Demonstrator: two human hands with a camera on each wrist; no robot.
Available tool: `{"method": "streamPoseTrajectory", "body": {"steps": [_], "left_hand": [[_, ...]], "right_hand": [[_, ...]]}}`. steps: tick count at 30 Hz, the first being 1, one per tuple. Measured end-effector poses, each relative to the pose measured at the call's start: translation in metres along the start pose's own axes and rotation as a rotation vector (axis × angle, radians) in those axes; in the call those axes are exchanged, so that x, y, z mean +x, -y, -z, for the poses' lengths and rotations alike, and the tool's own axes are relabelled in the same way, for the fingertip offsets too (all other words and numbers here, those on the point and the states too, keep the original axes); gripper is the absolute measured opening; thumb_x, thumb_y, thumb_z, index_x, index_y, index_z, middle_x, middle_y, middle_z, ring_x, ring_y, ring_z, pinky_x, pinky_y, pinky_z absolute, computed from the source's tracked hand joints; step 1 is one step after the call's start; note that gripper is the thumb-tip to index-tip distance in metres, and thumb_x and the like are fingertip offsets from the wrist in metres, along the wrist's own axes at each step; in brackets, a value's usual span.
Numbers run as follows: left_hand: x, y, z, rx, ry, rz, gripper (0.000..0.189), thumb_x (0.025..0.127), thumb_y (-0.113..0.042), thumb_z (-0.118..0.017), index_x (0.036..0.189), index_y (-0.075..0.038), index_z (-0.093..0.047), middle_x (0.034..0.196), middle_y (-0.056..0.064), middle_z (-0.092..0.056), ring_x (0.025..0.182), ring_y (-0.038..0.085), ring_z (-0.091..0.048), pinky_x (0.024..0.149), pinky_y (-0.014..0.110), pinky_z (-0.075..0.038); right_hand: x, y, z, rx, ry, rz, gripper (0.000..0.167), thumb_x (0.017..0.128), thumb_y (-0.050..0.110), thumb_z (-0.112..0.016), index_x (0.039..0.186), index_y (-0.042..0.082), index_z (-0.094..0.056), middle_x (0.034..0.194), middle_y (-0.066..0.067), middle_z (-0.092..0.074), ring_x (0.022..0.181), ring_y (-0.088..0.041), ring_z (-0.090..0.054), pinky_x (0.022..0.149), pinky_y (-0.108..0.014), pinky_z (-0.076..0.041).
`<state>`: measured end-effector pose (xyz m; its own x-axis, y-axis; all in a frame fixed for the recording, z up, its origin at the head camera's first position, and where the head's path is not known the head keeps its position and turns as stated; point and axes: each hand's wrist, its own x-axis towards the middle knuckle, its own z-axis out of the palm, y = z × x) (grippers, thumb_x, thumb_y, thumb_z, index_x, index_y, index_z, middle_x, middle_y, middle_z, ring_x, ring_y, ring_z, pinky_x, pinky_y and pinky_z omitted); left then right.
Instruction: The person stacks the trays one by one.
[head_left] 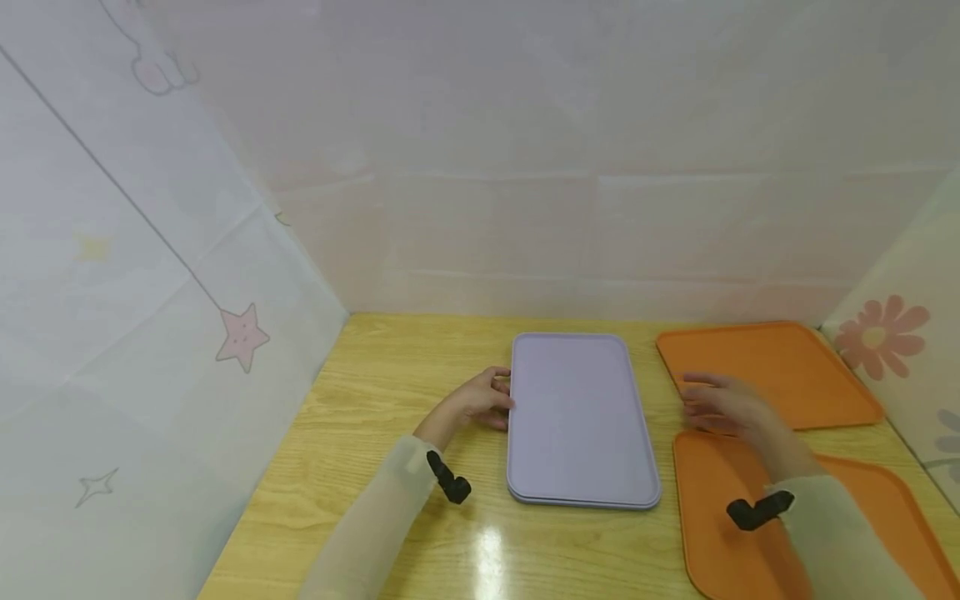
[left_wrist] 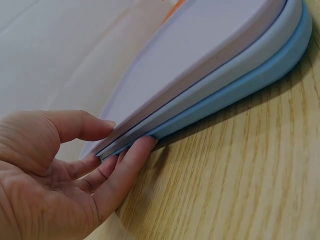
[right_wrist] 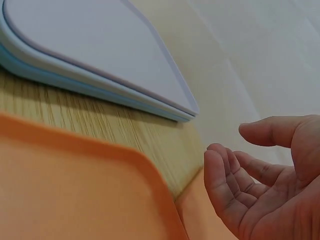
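Note:
A stack of three rectangular trays lies on the wooden table in front of me, with a lilac tray (head_left: 573, 417) on top. Under it, in the left wrist view, show a pale blue tray (left_wrist: 280, 42) and a deeper blue tray (left_wrist: 250, 82). My left hand (head_left: 480, 402) holds the stack's left edge, thumb at the lilac rim and fingers lower along the side. To the right of the stack, my right hand (head_left: 723, 406) hovers with loosely bent fingers and nothing in them. It overlaps the far orange tray (head_left: 780, 371) in the head view.
A second orange tray (head_left: 723, 475) lies nearer on the right, partly hidden by my right forearm. Printed cloth walls (head_left: 480, 225) stand behind the table (head_left: 360, 467) and along both sides.

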<state>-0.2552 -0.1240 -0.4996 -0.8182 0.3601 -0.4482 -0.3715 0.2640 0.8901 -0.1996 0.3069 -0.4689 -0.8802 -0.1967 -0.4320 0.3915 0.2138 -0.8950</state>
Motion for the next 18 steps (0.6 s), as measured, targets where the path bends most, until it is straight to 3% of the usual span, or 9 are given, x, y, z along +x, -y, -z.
{"method": "streamPoseTrajectory", "body": {"steps": [5, 10, 12, 15, 18], "left_hand": [[-0.003, 0.001, 0.0, 0.004, 0.004, -0.004, 0.076, 0.089, 0.006, -0.068, 0.154, -0.008, -0.032, 0.121, 0.016, -0.048, 0.092, 0.027, -0.065, 0.075, 0.047, -0.063], [-0.006, 0.001, 0.001, 0.014, 0.002, 0.0, 0.076, 0.089, 0.005, -0.068, 0.155, -0.008, -0.031, 0.121, 0.016, -0.048, 0.093, 0.027, -0.065, 0.074, 0.045, -0.063], [-0.006, 0.001, 0.001, 0.015, 0.0, 0.003, 0.076, 0.089, 0.005, -0.068, 0.154, -0.008, -0.031, 0.121, 0.016, -0.048, 0.093, 0.027, -0.065, 0.074, 0.045, -0.063], [-0.007, 0.001, 0.002, 0.015, -0.002, 0.007, 0.076, 0.089, 0.006, -0.068, 0.154, -0.008, -0.031, 0.121, 0.016, -0.048, 0.093, 0.027, -0.065, 0.075, 0.046, -0.063], [-0.007, 0.001, 0.003, 0.012, 0.0, 0.01, 0.077, 0.089, 0.006, -0.068, 0.154, -0.008, -0.031, 0.12, 0.015, -0.048, 0.093, 0.027, -0.065, 0.076, 0.048, -0.063]], "right_hand": [[-0.012, -0.011, 0.021, -0.024, 0.013, 0.026, 0.077, 0.105, 0.025, -0.057, 0.158, -0.007, -0.012, 0.118, 0.004, -0.063, 0.101, -0.014, -0.068, 0.092, -0.036, -0.058], [-0.03, -0.022, 0.043, -0.032, 0.026, 0.068, 0.069, 0.107, 0.024, -0.053, 0.156, -0.009, -0.018, 0.115, 0.011, -0.063, 0.103, -0.014, -0.069, 0.09, -0.032, -0.059], [-0.038, -0.028, 0.053, -0.021, 0.021, 0.071, 0.05, 0.107, 0.022, -0.052, 0.152, 0.005, -0.037, 0.112, 0.013, -0.065, 0.101, -0.013, -0.07, 0.088, -0.029, -0.059], [-0.049, -0.036, 0.068, 0.015, 0.04, 0.063, 0.024, 0.108, 0.02, -0.05, 0.129, 0.03, -0.055, 0.108, 0.015, -0.068, 0.1, -0.013, -0.07, 0.086, -0.029, -0.059], [-0.06, -0.045, 0.084, 0.038, 0.058, 0.047, 0.03, 0.109, 0.019, -0.046, 0.11, 0.046, -0.06, 0.107, 0.019, -0.068, 0.098, -0.012, -0.071, 0.085, -0.029, -0.06]]}}
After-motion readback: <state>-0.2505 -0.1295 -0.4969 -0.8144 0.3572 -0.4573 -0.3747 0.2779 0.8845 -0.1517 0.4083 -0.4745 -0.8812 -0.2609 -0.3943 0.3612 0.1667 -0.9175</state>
